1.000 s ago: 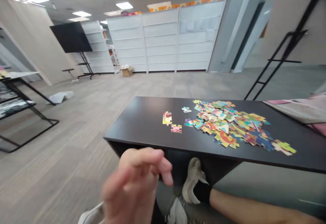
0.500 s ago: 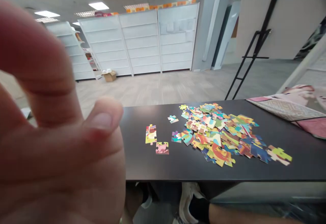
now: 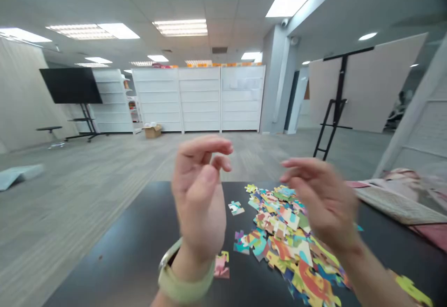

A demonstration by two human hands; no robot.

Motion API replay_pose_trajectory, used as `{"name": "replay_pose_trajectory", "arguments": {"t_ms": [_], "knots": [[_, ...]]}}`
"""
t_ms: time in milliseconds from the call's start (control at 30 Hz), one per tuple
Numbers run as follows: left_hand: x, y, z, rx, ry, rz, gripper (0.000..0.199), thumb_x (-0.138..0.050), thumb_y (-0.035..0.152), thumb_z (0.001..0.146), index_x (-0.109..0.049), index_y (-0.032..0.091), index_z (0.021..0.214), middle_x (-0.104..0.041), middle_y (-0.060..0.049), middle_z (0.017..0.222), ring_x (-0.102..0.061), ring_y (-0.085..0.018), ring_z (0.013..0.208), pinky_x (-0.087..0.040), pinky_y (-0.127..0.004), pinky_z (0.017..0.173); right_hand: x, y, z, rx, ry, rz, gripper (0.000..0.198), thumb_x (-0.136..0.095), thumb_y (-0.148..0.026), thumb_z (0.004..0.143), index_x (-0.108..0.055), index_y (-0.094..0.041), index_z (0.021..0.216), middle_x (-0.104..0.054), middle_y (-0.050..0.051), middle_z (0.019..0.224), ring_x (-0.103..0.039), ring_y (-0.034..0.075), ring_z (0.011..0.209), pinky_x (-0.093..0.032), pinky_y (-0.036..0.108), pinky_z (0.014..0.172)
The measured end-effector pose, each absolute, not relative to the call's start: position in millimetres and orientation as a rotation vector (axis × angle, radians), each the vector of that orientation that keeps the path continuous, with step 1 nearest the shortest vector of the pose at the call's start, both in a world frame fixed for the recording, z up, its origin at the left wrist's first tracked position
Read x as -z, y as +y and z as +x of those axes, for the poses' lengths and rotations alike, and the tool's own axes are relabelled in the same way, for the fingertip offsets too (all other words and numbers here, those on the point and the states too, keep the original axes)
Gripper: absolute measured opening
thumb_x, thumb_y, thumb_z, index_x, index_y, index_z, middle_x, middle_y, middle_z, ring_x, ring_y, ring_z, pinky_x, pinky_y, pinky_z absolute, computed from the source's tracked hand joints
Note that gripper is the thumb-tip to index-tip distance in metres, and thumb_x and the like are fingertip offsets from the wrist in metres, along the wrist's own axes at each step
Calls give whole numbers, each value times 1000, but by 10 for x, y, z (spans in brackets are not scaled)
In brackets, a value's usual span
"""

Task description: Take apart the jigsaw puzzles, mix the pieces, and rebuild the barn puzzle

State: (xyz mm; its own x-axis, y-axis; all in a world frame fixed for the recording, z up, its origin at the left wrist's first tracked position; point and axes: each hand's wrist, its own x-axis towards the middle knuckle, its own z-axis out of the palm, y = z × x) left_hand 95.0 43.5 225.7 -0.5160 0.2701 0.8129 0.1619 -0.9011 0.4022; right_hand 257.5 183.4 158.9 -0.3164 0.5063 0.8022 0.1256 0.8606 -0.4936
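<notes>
My left hand [image 3: 200, 200] is raised above the table, fingers curled forward and apart from the thumb, with nothing between them. A watch with a pale green strap [image 3: 186, 281] circles that wrist. My right hand [image 3: 323, 200] hovers over the puzzle pile, slightly blurred, its fingers and thumb apart and holding nothing visible. Beneath it spreads a heap of colourful jigsaw pieces [image 3: 279, 228]. One light blue and white piece [image 3: 236, 208] lies apart at the heap's left. A pink piece [image 3: 221, 266] is partly hidden behind my left wrist.
The black table [image 3: 132, 251] extends to both sides. A pink and beige patterned cloth [image 3: 398, 200] lies at its right end. Beyond stand a board on a black easel [image 3: 337, 107], white shelves [image 3: 199, 97], a cardboard box [image 3: 152, 131] and a screen on a stand [image 3: 71, 86].
The view has tilted upward. The hand that loomed close at the left is gone from there; both hands now show farther out over the table. The loose pieces look much the same.
</notes>
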Motion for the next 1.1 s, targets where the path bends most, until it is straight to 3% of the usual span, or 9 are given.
{"name": "replay_pose_trajectory", "arguments": {"t_ms": [133, 233, 267, 367, 500, 600, 867, 1033, 1100], "knots": [[-1694, 1066, 588, -1987, 1277, 1805, 13, -55, 23, 95, -66, 23, 102, -66, -3, 97, -63, -19, 93, -50, -31, 80, -1193, 2555, 2377, -404, -2306, -751, 29, -45, -26, 94, -69, -20, 110, -73, 9, 110, -69, 22, 97, -55, 37, 87], [-1046, 1081, 234, -1355, 1579, 2110, 21, -53, 17, 92, -65, 25, 108, -66, -6, 110, -61, -23, 103, -49, -37, 90, -690, 2911, 2388, -379, -2377, -928, 35, -48, -23, 89, -70, -17, 115, -69, 15, 124, -61, 29, 120, -45, 45, 106], [-839, 1022, 131, -1231, 1651, 2156, 23, -53, 16, 92, -64, 26, 109, -65, -6, 114, -60, -24, 109, -47, -40, 98, -543, 2968, 2411, -385, -2399, -987, 37, -52, -25, 87, -70, -17, 118, -67, 16, 129, -58, 32, 125, -43, 49, 108], [-385, 833, -99, -1043, 1825, 2141, 27, -48, 14, 93, -62, 27, 112, -63, -6, 119, -59, -24, 112, -48, -39, 98, -280, 3007, 2475, -435, -2472, -1069, 37, -59, -27, 81, -71, -20, 116, -69, 14, 126, -59, 34, 123, -43, 48, 105], [-174, 792, -240, -943, 1892, 2142, 24, -49, 20, 96, -61, 29, 115, -61, -7, 124, -57, -24, 117, -48, -39, 102, -271, 2886, 2458, -520, -2546, -969, 30, -55, -16, 80, -73, -22, 104, -72, 8, 112, -65, 25, 110, -46, 36, 99], [-103, 838, -274, -922, 1862, 2120, 22, -49, 23, 98, -61, 30, 115, -61, -7, 124, -58, -24, 117, -48, -39, 102, -321, 2747, 2396, -602, -2563, -878, 33, -61, -15, 78, -72, -22, 108, -71, 7, 118, -62, 24, 116, -44, 33, 103], [68, 827, -403, -976, 1851, 2057, 23, -50, 27, 98, -63, 30, 117, -61, -9, 126, -57, -27, 119, -47, -43, 106, -422, 2586, 2366, -827, -2519, -872, 84, -83, -31, 64, -53, -24, 142, -59, 11, 142, -55, 29, 130, -43, 41, 109], [61, 816, -457, -980, 1854, 2030, 24, -51, 27, 97, -63, 30, 118, -61, -8, 126, -56, -27, 120, -45, -43, 106, -404, 2612, 2364, -808, -2500, -869, 51, -73, -28, 72, -67, -21, 122, -69, 10, 123, -62, 29, 117, -45, 41, 103], [37, 813, -466, -988, 1863, 2016, 24, -52, 26, 96, -63, 30, 117, -62, -7, 125, -56, -26, 119, -44, -43, 106, -396, 2623, 2351, -788, -2489, -839, 49, -68, -23, 73, -67, -23, 121, -69, 8, 122, -62, 26, 115, -46, 39, 102]]}}
